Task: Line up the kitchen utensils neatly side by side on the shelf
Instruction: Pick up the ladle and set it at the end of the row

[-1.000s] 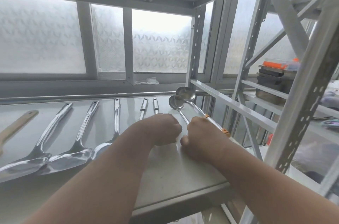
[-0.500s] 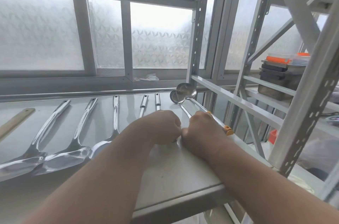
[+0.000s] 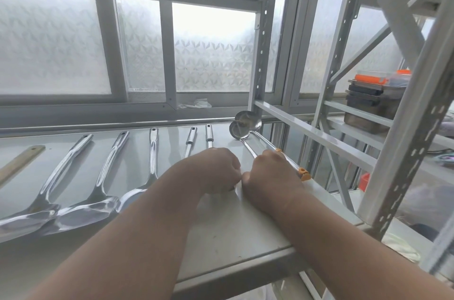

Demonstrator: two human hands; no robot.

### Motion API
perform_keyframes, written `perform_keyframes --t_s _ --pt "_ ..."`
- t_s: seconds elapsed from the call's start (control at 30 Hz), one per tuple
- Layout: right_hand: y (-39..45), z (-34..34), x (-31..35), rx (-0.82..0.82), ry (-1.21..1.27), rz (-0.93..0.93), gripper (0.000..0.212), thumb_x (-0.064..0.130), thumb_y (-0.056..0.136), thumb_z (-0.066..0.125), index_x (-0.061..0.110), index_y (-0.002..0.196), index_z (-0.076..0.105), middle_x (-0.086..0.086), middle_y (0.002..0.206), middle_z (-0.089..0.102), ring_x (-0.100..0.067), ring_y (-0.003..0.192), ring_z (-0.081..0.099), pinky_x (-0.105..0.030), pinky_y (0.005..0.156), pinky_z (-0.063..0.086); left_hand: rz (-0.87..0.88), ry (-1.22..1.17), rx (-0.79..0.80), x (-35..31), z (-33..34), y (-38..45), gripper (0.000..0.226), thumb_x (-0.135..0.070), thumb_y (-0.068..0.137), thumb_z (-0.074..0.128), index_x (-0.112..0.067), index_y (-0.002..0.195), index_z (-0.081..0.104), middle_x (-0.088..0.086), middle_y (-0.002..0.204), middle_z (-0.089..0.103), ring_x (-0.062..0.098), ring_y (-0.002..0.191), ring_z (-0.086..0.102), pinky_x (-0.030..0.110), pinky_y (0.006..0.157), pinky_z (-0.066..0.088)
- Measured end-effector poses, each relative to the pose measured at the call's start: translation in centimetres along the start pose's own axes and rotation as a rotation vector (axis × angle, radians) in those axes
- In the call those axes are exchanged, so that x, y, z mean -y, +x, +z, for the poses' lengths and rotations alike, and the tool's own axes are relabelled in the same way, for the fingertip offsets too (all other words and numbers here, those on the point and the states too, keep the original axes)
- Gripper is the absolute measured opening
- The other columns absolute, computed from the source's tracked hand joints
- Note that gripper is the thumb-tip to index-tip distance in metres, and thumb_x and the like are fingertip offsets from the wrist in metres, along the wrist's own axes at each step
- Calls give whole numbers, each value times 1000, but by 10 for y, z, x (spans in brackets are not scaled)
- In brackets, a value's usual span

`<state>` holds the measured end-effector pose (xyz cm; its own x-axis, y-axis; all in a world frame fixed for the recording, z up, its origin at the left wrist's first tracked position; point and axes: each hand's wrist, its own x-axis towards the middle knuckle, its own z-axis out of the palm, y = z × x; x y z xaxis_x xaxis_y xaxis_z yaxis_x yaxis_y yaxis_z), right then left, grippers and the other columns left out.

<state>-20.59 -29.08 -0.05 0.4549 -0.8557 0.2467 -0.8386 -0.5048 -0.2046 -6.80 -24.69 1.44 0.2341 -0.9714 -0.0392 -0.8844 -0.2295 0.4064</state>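
On the grey metal shelf (image 3: 221,233) steel utensils lie side by side with handles pointing to the window: two spatulas (image 3: 73,172), (image 3: 108,167), a spoon (image 3: 153,152) and two slim handles (image 3: 191,138), (image 3: 209,133). My left hand (image 3: 216,169) is a closed fist over those slim utensils, and their shafts run into it. My right hand (image 3: 267,174) touches it and is shut on the shaft of a small ladle (image 3: 238,130). A second ladle (image 3: 248,119) with an orange handle end (image 3: 304,174) lies against that hand's right side.
A wooden handle (image 3: 22,162) lies at the far left. The shelf's right rail (image 3: 304,125) and perforated uprights (image 3: 407,149) stand close by the ladles. Stacked dark containers with an orange lid (image 3: 373,100) sit on the neighbouring rack. Frosted windows close off the back.
My two hands have drawn together until they touch, and the ladles have shifted slightly with the right hand. The laid-out utensils on the left have stayed put.
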Motion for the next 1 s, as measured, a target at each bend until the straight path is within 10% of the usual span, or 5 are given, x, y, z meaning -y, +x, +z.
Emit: perform_keyframes --t_s 1.0 --pt "8 5 -3 46 -17 42 49 38 92 39 6 120 63 -14 122 56 -33 124 45 -43 103 39 26 -15 -11 0 0 -3 23 -23 91 50 -17 90 73 -3 74 69 18 68 59 25 61 46"
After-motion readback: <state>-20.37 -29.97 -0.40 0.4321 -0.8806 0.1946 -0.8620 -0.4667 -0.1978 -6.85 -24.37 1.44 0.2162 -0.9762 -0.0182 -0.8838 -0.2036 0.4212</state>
